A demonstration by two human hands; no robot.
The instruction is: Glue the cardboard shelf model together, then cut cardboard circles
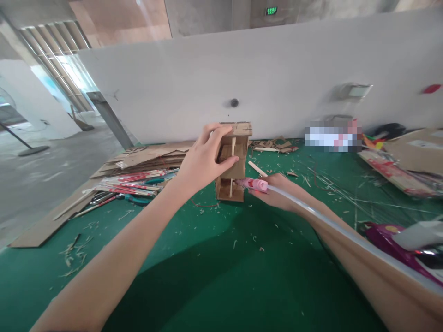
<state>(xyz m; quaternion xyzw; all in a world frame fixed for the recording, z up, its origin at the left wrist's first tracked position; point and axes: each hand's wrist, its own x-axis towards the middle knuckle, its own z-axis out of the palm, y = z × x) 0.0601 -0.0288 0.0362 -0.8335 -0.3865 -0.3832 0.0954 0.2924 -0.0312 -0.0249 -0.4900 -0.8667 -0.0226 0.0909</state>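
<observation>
A small upright cardboard structure (233,168) with open compartments and thin wooden sticks inside stands on the green table (221,276). My left hand (211,152) grips its upper left part, fingers over the top and thumb across the front. In my right hand (277,191) is a pink hot glue gun (255,184), its tip at the lower compartment beside a short wooden stick (231,188). A long translucent glue stick (318,214) trails from its back end over my forearm. The fingers of my right hand are partly hidden behind the gun.
Stacked cardboard sheets (148,157), packaged sticks (131,182) and teal-handled tools (138,199) lie at left. A loose stick (257,168) and cardboard scraps (282,145) lie behind the gun. At right are a purple appliance (384,240) and more cardboard (418,147). Shavings litter the table.
</observation>
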